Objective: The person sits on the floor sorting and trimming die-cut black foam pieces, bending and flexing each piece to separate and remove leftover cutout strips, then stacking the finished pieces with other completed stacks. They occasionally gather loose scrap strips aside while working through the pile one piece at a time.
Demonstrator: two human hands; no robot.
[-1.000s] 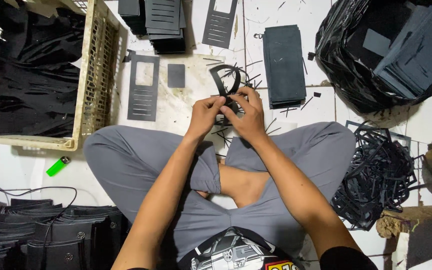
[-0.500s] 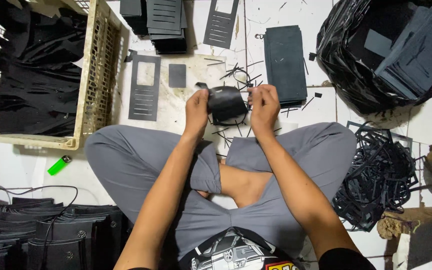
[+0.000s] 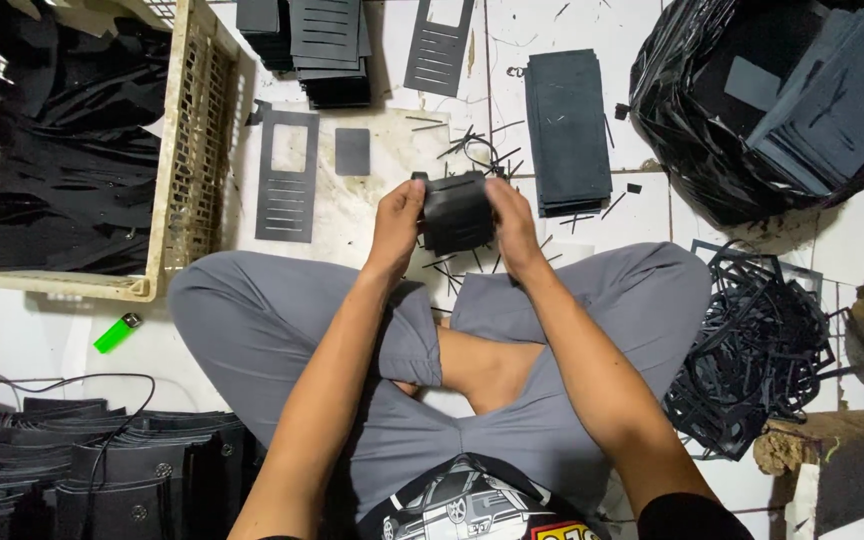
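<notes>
I sit cross-legged on a white tiled floor. Both hands hold a small black rectangular piece of sheet material (image 3: 457,212) in front of my knees. My left hand (image 3: 397,225) grips its left edge and my right hand (image 3: 514,228) grips its right edge. Thin black offcut strips (image 3: 472,150) lie on the floor just beyond the piece. A black cut-out panel with slots (image 3: 287,178) and a small black rectangle (image 3: 352,152) lie to the left of my hands.
A cream plastic crate (image 3: 184,170) full of black pieces stands at the left. Stacks of black sheets (image 3: 567,130) lie ahead, a black plastic bag (image 3: 712,130) at the right, tangled black offcut frames (image 3: 752,350) by my right knee, a green lighter (image 3: 117,332) and stacked black parts (image 3: 122,470) at lower left.
A second ago my hands were close together on a curled black strip. They have moved apart and now hold a flat black piece between them, slightly farther from my body.
</notes>
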